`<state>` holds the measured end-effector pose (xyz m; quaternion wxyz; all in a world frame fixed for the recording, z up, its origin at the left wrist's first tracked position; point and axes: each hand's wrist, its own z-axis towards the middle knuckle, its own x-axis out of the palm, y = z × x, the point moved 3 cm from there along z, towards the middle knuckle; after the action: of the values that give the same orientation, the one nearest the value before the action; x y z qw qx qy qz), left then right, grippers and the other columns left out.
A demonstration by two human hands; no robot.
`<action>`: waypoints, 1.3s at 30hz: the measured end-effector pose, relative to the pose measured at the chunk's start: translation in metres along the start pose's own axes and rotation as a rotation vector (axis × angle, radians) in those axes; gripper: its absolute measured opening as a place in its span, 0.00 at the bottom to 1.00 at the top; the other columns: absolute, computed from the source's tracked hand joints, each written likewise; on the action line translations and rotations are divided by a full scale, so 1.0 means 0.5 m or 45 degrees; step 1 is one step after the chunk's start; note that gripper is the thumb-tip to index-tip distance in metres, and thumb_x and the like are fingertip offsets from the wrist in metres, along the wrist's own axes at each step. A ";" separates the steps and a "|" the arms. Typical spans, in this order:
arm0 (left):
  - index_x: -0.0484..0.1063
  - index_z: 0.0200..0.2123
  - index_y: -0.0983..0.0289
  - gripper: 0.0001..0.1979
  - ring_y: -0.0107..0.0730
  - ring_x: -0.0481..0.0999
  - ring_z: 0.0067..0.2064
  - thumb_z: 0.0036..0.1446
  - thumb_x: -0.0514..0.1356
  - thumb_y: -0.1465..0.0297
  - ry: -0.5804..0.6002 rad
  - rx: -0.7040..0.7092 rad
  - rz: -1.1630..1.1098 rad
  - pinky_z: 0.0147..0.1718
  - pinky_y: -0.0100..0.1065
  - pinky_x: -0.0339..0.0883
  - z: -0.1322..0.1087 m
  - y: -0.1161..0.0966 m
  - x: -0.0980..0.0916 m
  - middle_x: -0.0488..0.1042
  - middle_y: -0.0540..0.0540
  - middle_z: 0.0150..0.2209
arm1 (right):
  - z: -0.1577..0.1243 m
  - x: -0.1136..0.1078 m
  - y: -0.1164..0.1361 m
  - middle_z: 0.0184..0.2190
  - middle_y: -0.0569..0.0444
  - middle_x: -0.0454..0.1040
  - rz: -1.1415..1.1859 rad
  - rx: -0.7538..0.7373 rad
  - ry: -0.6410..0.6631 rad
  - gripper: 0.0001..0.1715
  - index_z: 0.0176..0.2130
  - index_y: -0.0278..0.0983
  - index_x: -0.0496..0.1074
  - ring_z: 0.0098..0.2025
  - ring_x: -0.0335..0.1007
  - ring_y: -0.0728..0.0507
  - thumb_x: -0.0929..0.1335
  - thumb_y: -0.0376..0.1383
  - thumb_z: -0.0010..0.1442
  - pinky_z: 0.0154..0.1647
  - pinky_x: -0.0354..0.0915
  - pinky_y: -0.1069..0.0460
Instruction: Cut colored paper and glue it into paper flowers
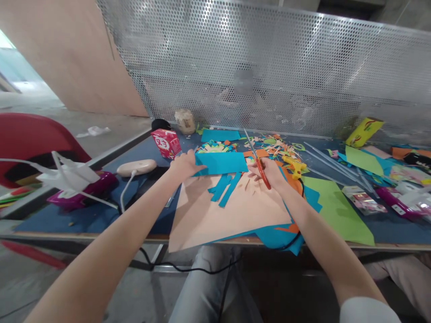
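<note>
My left hand (184,166) pinches the left end of a blue paper strip (220,163), held above the work surface. Scissors (259,163) with orange-red handles are in my right hand (266,172), their blades pointing up and away, near the strip's right end. Below the strip, cut blue paper pieces (230,190) lie on a large peach paper sheet (215,226). Behind it sits a paper piece with a fringe of many colours (217,147), partly hidden by the strip.
A yellow glue gun (294,167) lies right of my right hand. Paper scraps (279,146) litter the back, before a perforated metal panel (269,67). At left stand a pink box (166,143) and a white power strip (137,168). Green paper (340,211) lies at right.
</note>
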<state>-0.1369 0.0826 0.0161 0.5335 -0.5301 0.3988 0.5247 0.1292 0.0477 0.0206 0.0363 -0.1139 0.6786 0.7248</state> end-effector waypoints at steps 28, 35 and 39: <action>0.61 0.28 0.64 0.14 0.24 0.71 0.26 0.40 0.65 0.72 0.050 0.073 -2.038 0.26 0.31 0.72 -0.091 -0.115 -0.037 0.69 0.46 0.25 | -0.001 -0.010 0.020 0.30 0.57 0.69 0.335 -0.278 -0.090 0.28 0.30 0.39 0.56 0.29 0.73 0.47 0.73 0.48 0.39 0.23 0.70 0.54; 0.70 0.34 0.62 0.18 0.29 0.75 0.30 0.36 0.69 0.68 0.748 0.342 -1.663 0.28 0.31 0.71 -0.105 -0.166 -0.017 0.75 0.52 0.31 | 0.014 -0.044 0.027 0.26 0.59 0.65 -0.058 -0.354 -0.329 0.22 0.28 0.40 0.55 0.26 0.64 0.51 0.71 0.45 0.42 0.30 0.66 0.53; 0.72 0.36 0.62 0.20 0.32 0.76 0.29 0.38 0.68 0.61 0.683 0.296 -1.816 0.28 0.34 0.71 -0.075 -0.178 -0.014 0.77 0.55 0.34 | 0.015 -0.043 0.025 0.30 0.56 0.66 -0.070 -0.392 -0.277 0.21 0.28 0.39 0.57 0.30 0.66 0.49 0.71 0.44 0.41 0.33 0.65 0.52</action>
<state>-0.0454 0.0548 0.0318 0.6800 -0.7085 0.1289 -0.1380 0.1467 0.0563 0.0381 0.1114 -0.0577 0.5483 0.8268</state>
